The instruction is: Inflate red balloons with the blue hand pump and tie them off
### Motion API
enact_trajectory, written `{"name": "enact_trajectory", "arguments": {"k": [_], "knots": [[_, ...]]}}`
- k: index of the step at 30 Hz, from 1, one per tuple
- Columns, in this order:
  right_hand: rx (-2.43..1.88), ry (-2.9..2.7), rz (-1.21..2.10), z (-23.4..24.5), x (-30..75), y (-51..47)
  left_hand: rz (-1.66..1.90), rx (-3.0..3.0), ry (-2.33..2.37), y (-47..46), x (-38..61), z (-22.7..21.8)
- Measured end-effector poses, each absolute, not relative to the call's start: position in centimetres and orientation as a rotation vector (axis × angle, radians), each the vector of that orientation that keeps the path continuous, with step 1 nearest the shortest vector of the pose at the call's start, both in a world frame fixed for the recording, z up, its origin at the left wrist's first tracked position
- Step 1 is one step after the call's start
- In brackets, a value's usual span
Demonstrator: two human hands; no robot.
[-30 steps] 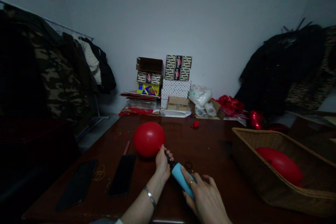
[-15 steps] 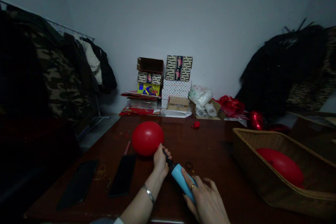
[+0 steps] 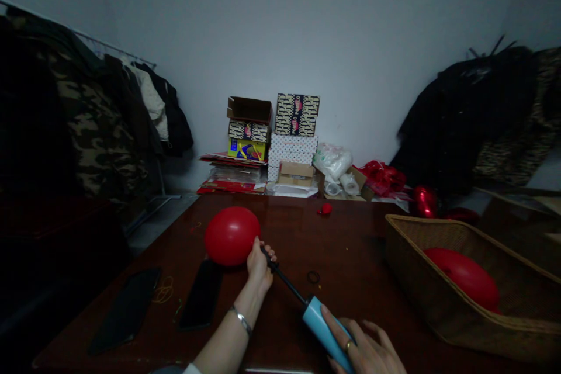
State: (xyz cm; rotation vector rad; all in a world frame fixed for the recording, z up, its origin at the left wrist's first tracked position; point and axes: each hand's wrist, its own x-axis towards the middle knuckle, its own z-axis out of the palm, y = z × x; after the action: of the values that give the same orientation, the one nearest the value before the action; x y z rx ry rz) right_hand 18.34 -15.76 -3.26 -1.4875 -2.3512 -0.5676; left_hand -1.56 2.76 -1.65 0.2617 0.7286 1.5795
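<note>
A round, inflated red balloon (image 3: 232,236) sits over the table, its neck pinched in my left hand (image 3: 260,266). The black nozzle end of a balloon pump (image 3: 324,327) meets the neck inside that same grip; the exact join is hidden by my fingers. My right hand (image 3: 366,347) is closed around the pump's light blue barrel, nearer to me. Between the two hands a thin black rod shows, drawn out of the barrel. Right of the rod lies a small dark ring (image 3: 313,277) on the table.
A wicker basket (image 3: 409,280) on the right holds another red balloon (image 3: 464,274). Two dark flat devices (image 3: 201,295) and some rubber bands (image 3: 163,290) lie at left. A small red balloon (image 3: 326,208) rests near the far edge, before stacked boxes (image 3: 293,155).
My right hand has pulled the blue barrel back toward the lower right, so more black rod shows. My left hand and the balloon have shifted slightly left.
</note>
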Motion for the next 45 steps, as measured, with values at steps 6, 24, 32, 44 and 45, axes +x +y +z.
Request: {"name": "enact_trajectory", "arguments": {"k": [6, 24, 32, 44, 45], "knots": [[-1.501, -2.299, -0.572, -2.9, 17.8, -15.5, 1.582, 0.239, 0.707, 2.6, -1.3, -1.7], [-1.769, -2.228, -0.427, -1.6, 13.3, -11.9, 1.468, 0.284, 0.733, 1.1, 1.2, -3.2], [-1.752, -2.226, -0.405, -2.4, 13.6, -12.7, 1.460, 0.261, 0.723, 0.9, 1.0, -2.9], [-1.751, -2.209, -0.446, -2.6, 13.4, -12.9, 1.451, 0.267, 0.733, 0.7, 0.9, -2.4], [-1.752, -2.208, -0.450, -2.5, 13.4, -12.9, 1.449, 0.271, 0.730, 0.7, 0.9, -2.3]]}}
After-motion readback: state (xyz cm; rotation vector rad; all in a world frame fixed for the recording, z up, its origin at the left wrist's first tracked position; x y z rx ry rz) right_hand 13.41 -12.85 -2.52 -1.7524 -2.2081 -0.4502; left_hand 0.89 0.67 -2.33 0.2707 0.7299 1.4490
